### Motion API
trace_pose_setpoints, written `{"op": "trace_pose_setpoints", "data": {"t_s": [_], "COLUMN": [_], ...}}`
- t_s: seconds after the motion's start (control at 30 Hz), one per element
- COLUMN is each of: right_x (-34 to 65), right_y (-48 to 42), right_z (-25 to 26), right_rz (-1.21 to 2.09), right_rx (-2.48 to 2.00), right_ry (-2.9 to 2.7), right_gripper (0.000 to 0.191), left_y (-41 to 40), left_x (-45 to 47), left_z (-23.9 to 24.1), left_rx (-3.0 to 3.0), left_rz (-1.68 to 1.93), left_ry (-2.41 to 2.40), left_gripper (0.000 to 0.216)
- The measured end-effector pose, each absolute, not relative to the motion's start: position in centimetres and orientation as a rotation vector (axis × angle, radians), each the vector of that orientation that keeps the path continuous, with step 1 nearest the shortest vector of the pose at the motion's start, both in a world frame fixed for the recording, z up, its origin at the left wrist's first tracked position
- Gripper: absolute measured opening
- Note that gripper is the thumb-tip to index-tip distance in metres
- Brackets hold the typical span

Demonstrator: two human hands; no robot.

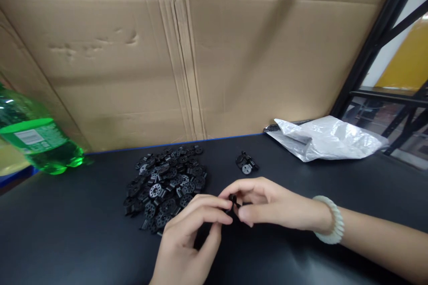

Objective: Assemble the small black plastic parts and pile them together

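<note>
A small black plastic part (233, 200) is pinched between my two hands, partly covered by the fingers. My left hand (195, 231) comes up from the bottom edge, thumb and fingertips closed at the part's left side. From the right reaches my right hand (267, 202), its thumb and forefinger closed about the other side; a pale coiled band circles that wrist. Left of the hands lies a heap of black plastic parts (167, 187) with perforated round discs. Beyond my right hand sits a little group of similar parts (246, 163), one disc facing up.
A green soda bottle (43, 142) stands at the far left. A crumpled white plastic bag (331, 138) lies at the back right, near a black metal frame (371, 53). Cardboard (234, 53) walls off the rear of the black tabletop (67, 227).
</note>
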State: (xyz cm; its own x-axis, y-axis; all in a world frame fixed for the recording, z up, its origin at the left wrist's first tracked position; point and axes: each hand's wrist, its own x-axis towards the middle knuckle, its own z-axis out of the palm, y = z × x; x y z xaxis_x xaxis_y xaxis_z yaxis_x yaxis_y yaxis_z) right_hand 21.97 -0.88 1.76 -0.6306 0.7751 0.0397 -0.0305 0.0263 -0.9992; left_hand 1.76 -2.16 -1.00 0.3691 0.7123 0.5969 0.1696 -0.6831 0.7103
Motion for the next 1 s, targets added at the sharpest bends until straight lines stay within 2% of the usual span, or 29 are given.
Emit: {"op": "trace_pose_setpoints", "data": {"t_s": [0.07, 0.2, 0.27, 0.4, 0.53, 0.67, 0.83, 0.9, 1.0], "right_x": [22.5, 25.1, 26.6, 28.1, 27.4, 25.7, 23.6, 22.9, 22.1], "right_y": [-0.5, 1.8, 3.3, 5.0, 4.6, 2.8, 0.3, -0.4, -1.1], "right_z": [2.0, 2.1, 2.0, 1.4, 1.1, 1.3, 1.2, 1.0, 0.6], "right_rz": [1.396, 0.488, 0.321, 0.360, 0.290, 0.247, 0.355, 0.422, 0.532], "right_rx": [-0.860, -0.961, -1.029, -1.127, -1.107, -1.013, -0.915, -0.870, -0.807], "right_ry": [-1.802, -2.002, -2.001, -2.053, -1.984, -1.932, -1.966, -1.990, -2.017], "right_gripper": [0.026, 0.026, 0.025, 0.030, 0.024, 0.020, 0.021, 0.021, 0.022], "left_y": [-2.4, -2.6, -2.6, -2.5, -2.8, -2.8, -2.0, -1.5, -0.7], "left_x": [1.7, 1.9, 2.1, 2.5, 2.3, 1.7, -0.2, -1.5, -3.2], "left_z": [-0.9, -0.5, -0.3, -0.6, -0.7, 0.6, 3.1, 3.4, 2.8], "left_rx": [2.171, 2.294, 2.362, 2.433, 2.530, 2.911, 3.242, 3.276, 3.408], "left_rz": [1.302, 1.238, 1.143, 1.013, 0.950, 0.683, 0.262, 0.275, 0.442], "left_ry": [0.751, 0.733, 0.627, 0.440, 0.463, 0.654, 1.169, 1.313, 1.176], "left_gripper": [0.030, 0.030, 0.030, 0.034, 0.036, 0.036, 0.018, 0.010, 0.012]}}
